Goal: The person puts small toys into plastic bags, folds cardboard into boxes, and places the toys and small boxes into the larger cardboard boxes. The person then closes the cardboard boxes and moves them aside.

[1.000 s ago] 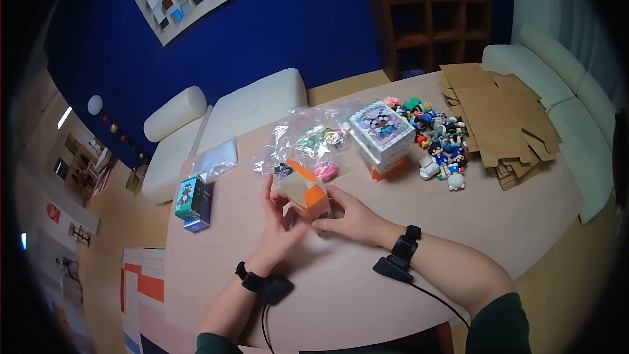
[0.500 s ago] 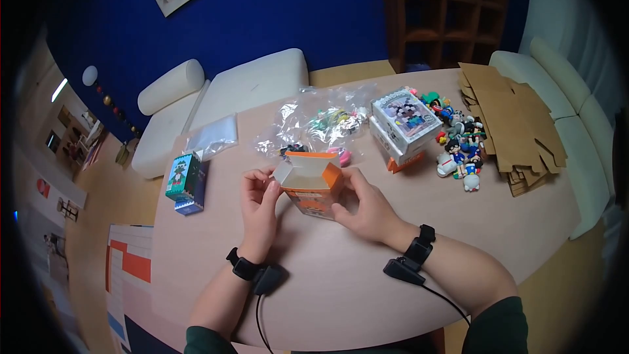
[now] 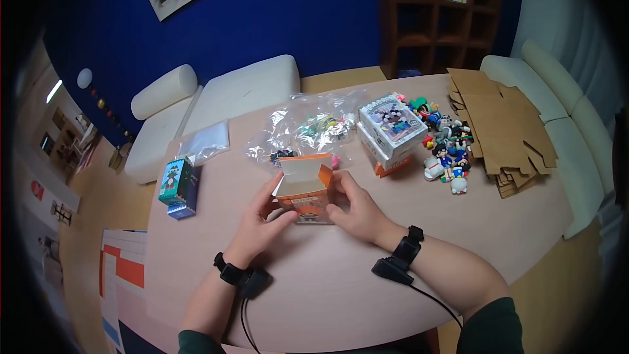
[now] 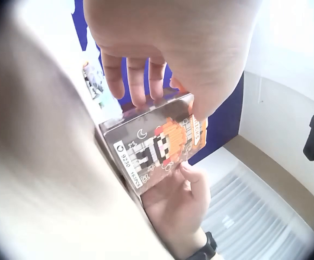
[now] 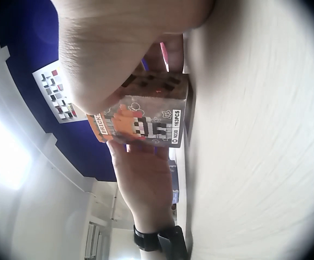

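An orange and grey toy brick box point(image 3: 306, 206) stands with its top open and its orange-edged lid flap raised at the back. My left hand point(image 3: 263, 217) holds its left side, thumb at the front edge. On the other side my right hand point(image 3: 359, 215) grips it, its thumb at the front lower corner. In the left wrist view the printed front point(image 4: 159, 149) shows a brick figure with orange hair and "163PCS". The right wrist view shows the box point(image 5: 146, 122) low against the tabletop between both hands. The inside bottom of the box is hidden.
Behind the box lie crumpled clear plastic bags point(image 3: 308, 128) and a pink piece point(image 3: 335, 162). Stacked boxes point(image 3: 392, 124) stand to the right, beside many small figures point(image 3: 449, 151) and flattened cardboard point(image 3: 504, 121). Green and blue boxes point(image 3: 177, 183) sit at left near a clear bag point(image 3: 208, 139).
The box, tilted a second ago, has turned upright with its printed front towards me. My left hand has moved from the upper left edge down onto its side. The head view has shifted slightly.
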Demonstrator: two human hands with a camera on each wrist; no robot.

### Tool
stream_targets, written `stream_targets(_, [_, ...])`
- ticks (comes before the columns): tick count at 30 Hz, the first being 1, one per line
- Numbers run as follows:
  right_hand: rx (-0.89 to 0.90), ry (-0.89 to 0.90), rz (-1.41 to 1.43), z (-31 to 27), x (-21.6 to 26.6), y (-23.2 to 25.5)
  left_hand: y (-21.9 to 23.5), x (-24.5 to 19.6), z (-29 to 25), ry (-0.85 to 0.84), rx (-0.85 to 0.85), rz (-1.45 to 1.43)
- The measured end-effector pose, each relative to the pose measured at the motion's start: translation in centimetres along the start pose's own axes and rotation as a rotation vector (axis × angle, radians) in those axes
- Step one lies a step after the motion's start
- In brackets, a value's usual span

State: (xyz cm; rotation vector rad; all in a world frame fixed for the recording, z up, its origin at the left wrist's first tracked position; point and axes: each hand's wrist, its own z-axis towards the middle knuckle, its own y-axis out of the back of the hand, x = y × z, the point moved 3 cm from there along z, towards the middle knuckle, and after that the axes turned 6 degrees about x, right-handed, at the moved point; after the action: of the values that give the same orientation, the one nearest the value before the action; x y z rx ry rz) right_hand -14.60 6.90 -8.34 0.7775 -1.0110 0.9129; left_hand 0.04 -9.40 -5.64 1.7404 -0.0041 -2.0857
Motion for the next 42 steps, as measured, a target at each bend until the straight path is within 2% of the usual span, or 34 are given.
stream_targets(3, [0.028,-0.074,0.021,0.0,-0.1,-0.2,-0.1,1.0,-0.1,0.024,-0.022,-0.035])
stream_targets(5, [-0.268,0.203,-0.323,0.0,1.9,0.0,-0.2,1.9,0.0,0.028,-0.061,-0.042])
stream_targets(6, [-0.259,0.203,-0.327,0.2,2.5,0.2,-0.2,2.2,0.1,-0.037,-0.09,-0.018])
stream_targets(7, [-0.231,0.318,-0.471,0.3,3.5,0.3,-0.2,2.2,0.0,-0.1,-0.12,0.005])
stream_targets(8, [-0.201,0.434,-0.614,0.3,4.5,0.2,-0.4,2.2,-0.2,-0.1,-0.128,-0.002])
stream_targets(9, [-0.19,0.432,-0.618,0.2,5.2,0.1,-0.8,2.1,-0.3,-0.059,-0.104,-0.057])
stream_targets(11, [-0.091,0.398,-0.827,0.2,6.1,-0.3,-1.0,2.4,-0.3,-0.023,-0.088,-0.123])
stream_targets(12, [-0.075,0.396,-0.832,0.3,5.9,-0.2,-1.0,2.8,-0.3,0.035,-0.072,-0.181])
stream_targets(13, [-0.133,0.367,-0.867,0.4,5.5,0.2,-1.1,3.3,-0.4,0.095,-0.059,-0.242])
stream_targets(14, [-0.184,0.336,-0.897,0.3,5.2,0.3,-0.9,3.1,-0.2,0.031,-0.078,-0.196])
stream_targets(15, [-0.145,0.325,-0.89,0.0,4.9,-0.1,-0.7,2.7,-0.3,-0.021,-0.104,-0.152])
stream_targets(17, [-0.148,0.288,-0.838,0.5,4.8,0.0,-0.2,2.0,-0.4,0.02,-0.115,-0.171])
stream_targets(19, [-0.046,0.265,-0.767,0.8,5.0,-0.7,0.1,2.1,-0.5,0.047,-0.147,-0.179])
stream_targets(21, [-0.079,0.082,-0.275,0.9,4.5,-0.7,1.3,3.9,-0.5,0.003,-0.313,-0.02])
stream_targets(22, [-0.062,0.078,-0.293,1.1,4.4,-0.6,1.9,3.4,-0.4,0.007,-0.391,-0.05])
stream_targets(24, [-0.036,-0.102,-0.33,1.3,3.5,0.1,2.9,3.6,-0.5,-0.011,-0.554,-0.042])
stream_targets(25, [-0.022,-0.107,-0.35,1.5,3.4,0.5,2.9,3.7,-0.5,-0.013,-0.568,-0.063])
stream_targets(27, [0.208,-0.002,-0.84,2.3,3.4,0.8,2.9,3.6,-0.6,0.009,-0.572,-0.05])
stream_targets(28, [0.221,-0.003,-0.859,2.7,3.2,1.0,2.9,3.6,-0.6,0.002,-0.583,-0.069])
stream_targets(30, [0.208,0.022,-0.975,3.4,2.4,1.0,2.4,3.6,-0.4,-0.065,-0.475,-0.161])
stream_targets(33, [0.2,0.033,-1.126,4.8,0.6,1.0,2.4,3.8,-0.4,-0.006,-0.503,-0.139])
stream_targets(35, [0.209,0.057,-1.081,5.3,0.6,0.9,2.3,3.9,-0.1,-0.023,-0.496,-0.142])
stream_targets(37, [0.237,-0.058,-1.184,5.5,1.3,0.4,2.6,4.1,-0.2,-0.034,-0.503,-0.14])
stream_targets(38, [0.244,-0.054,-1.183,5.3,2.0,0.1,2.6,4.1,-0.2,-0.052,-0.482,-0.121])
stream_targets(40, [0.354,-0.128,-1.102,4.0,3.2,-0.3,2.6,4.1,-0.3,-0.066,-0.47,-0.105])
stream_targets(42, [0.388,-0.121,-1.095,2.6,4.4,-0.4,2.5,3.9,-0.2,-0.054,-0.455,-0.132])
